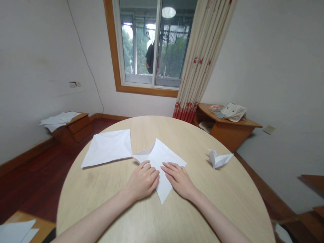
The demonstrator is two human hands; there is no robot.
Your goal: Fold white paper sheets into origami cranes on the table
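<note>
A partly folded sheet of white paper (164, 153) lies in front of me on the round table (141, 222), one point toward me and a flap lifted at its left. My left hand (144, 180) rests over the left side of the paper with its fingers curled; whether they pinch an edge is hidden. On the right side, my right hand (178, 179) lies flat with its fingers stretched over the paper. Farther right stands a small folded paper figure (219, 159), apart from both hands.
A stack of white paper (108, 146) lies at the table's left. Beyond the table are a low drawer cabinet (79, 125) with papers on it, a corner shelf (227, 130) holding a cloth bag (234, 111), and a curtain (199, 64) beside the window. More sheets (16, 231) show at lower left.
</note>
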